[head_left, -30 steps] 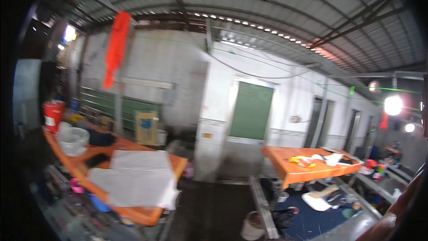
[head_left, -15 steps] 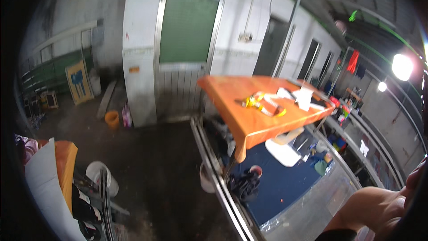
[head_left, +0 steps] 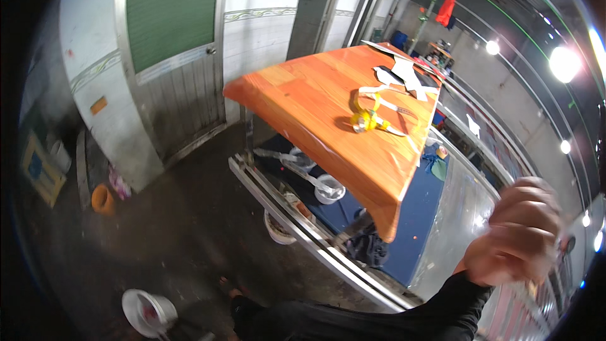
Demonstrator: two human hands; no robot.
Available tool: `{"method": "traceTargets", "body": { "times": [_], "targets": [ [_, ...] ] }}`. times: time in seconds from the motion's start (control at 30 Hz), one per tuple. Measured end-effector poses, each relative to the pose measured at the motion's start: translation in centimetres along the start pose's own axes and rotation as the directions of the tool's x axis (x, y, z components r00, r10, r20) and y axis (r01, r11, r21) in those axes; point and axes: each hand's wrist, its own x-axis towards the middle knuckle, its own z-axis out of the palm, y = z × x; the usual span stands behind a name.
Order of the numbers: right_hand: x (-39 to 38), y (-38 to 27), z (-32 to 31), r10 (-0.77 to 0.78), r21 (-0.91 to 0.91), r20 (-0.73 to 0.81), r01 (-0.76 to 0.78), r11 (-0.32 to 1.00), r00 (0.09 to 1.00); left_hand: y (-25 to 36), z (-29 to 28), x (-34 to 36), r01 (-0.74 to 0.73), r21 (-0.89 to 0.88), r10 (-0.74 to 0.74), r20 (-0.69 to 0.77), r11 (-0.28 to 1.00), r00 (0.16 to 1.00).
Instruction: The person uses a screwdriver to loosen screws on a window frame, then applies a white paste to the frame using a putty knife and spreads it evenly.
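Right hand [head_left: 514, 230] blurred, fingers curled, grip unclear; orange table [head_left: 315, 98] with yellow tape [head_left: 365, 120] well apart

Blurred right hand [head_left: 514, 233], fingers curled

The right hand [head_left: 514, 233], raised beside the orange wooden desk [head_left: 328, 107], is motion-blurred, so its grip cannot be made out; the left hand is out of view.

A small orange rectangular label [head_left: 98, 105] sits on the wall.
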Motion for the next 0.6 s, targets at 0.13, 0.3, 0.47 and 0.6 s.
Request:
{"method": "traceTargets", "body": {
  "times": [0.13, 0.3, 0.47, 0.6],
  "targets": [
    [3.7, 0.5, 15.1, 0.263, 0.479, 0.495, -0.512, 0.713, 0.828, 1.4, -12.4, 7.9, 0.185, 0.089, -0.185, -0.007, 0.979, 0.983],
    [-3.7, -5.8, 41.0, 0.308, 0.283, 0.94, -0.844, -0.456, 0.149, 20.0, -28.1, 17.8, -0.425, 0.79, 0.67, 0.025, 0.442, 0.742],
    [-2.1, -14.2, 63.0, 0.389, 0.246, 0.9, -0.965, -0.084, 0.196, 45.6, -35.5, 14.3, -0.665, 0.106, 0.67, -0.214, 0.739, 0.711],
    [8.9, -8.8, 73.7, 0.175, 0.386, 0.904, -0.921, 0.057, 0.39, 56.4, -35.4, 14.9, -0.755, 0.158, 0.771, -0.075, 0.636, 0.633]
  ]
}}
